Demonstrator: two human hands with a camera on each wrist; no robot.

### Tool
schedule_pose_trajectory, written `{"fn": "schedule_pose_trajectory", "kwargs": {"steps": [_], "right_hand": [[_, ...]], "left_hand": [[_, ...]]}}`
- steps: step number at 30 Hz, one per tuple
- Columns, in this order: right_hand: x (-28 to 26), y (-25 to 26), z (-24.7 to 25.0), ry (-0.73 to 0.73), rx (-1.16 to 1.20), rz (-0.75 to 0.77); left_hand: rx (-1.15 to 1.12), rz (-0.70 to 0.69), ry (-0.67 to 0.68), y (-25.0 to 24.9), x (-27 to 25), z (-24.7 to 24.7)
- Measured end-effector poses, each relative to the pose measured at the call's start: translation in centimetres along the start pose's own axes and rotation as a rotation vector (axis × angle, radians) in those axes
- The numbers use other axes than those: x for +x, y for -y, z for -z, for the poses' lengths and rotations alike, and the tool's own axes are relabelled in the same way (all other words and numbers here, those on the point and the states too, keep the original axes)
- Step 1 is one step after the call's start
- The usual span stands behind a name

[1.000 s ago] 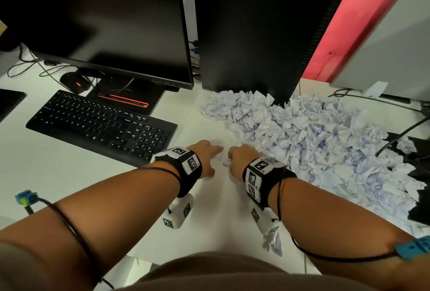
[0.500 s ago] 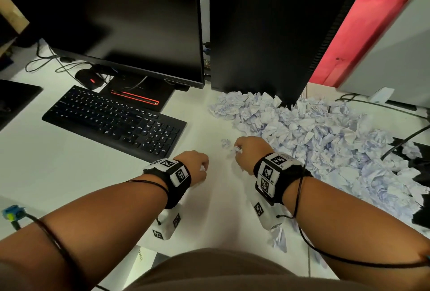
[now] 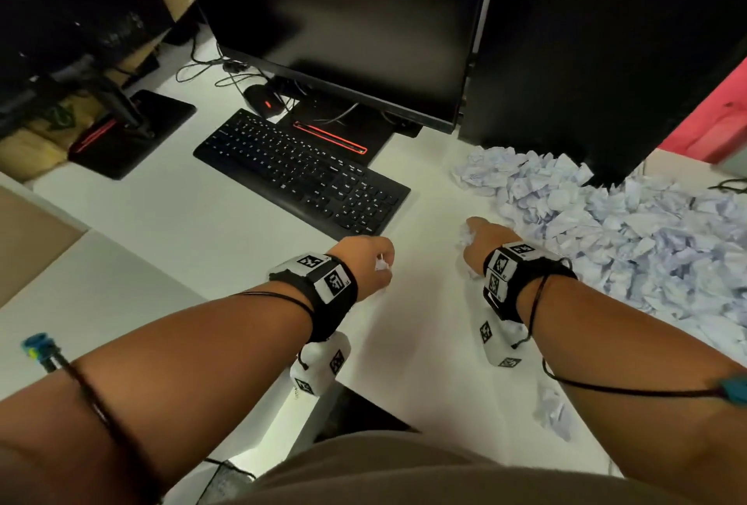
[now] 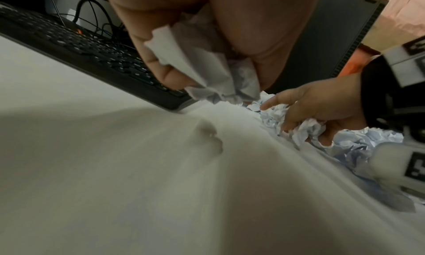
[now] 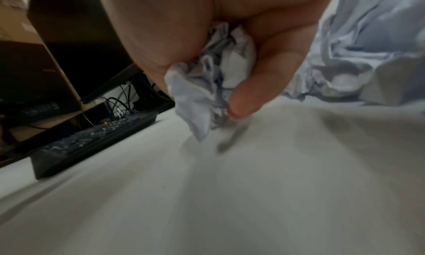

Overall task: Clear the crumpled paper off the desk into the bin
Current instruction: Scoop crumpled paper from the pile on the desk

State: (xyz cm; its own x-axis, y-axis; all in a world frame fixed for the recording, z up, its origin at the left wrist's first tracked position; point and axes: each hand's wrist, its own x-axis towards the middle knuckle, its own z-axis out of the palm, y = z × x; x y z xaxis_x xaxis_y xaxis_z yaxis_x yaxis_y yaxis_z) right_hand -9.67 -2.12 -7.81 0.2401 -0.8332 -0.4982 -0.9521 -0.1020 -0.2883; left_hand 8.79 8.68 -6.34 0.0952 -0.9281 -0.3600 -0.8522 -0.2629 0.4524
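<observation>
Crumpled paper [image 3: 630, 229] sits in a big loose heap on the right of the white worktop [image 3: 202, 229], spilling against the base of the dark tower case [image 3: 606, 60]. We have a wad in each fist. Our left hand [image 3: 370, 264] has its fingers [image 4: 161, 71] curled round a paper ball [image 4: 207, 71], just clear of the surface near the keyboard [image 3: 299, 173]. Our right hand [image 3: 483, 244] is clenched on a second wad [image 5: 211, 88] at the near edge of the heap, thumb pressing it into the palm. Both are gripped tight, probably so loose scraps don't drop on the way. One stray piece [image 3: 551, 411] lies near the worktop's front edge under our right forearm.

No bin is visible; a dark mesh thing [image 3: 226, 480] below the worktop edge might be it, but we cannot tell. We judge that we are at the grab-and-carry step, very early, with most of the heap untouched. Taking handfuls with both hands seems meant to cut trips.
</observation>
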Motion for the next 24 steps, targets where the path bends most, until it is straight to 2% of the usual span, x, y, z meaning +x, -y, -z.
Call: {"fn": "schedule_pose_trajectory", "kwargs": {"steps": [8, 11, 14, 19, 24], "right_hand": [[-0.4, 1.2, -1.2, -0.025, -0.048, 0.030], [-2.2, 3.4, -2.0, -0.007, 0.146, 0.119], [-4.3, 7.3, -3.2, -0.025, 0.248, 0.225], [-7.8, 14.7, -6.3, 0.151, 0.345, 0.373], [-9.7, 21.4, -11.7, 0.301, 0.209, 0.539]], "left_hand": [[-0.069, 0.080, -0.094, 2.8, -1.2, 0.4], [-0.132, 0.138, -0.129, 5.5, -2.1, 0.3], [-0.230, 0.255, -0.196, 8.7, -3.7, 0.7], [-0.294, 0.393, -0.205, 14.4, -7.1, 1.4], [-0.349, 0.511, -0.187, 20.5, -10.9, 1.2]]}}
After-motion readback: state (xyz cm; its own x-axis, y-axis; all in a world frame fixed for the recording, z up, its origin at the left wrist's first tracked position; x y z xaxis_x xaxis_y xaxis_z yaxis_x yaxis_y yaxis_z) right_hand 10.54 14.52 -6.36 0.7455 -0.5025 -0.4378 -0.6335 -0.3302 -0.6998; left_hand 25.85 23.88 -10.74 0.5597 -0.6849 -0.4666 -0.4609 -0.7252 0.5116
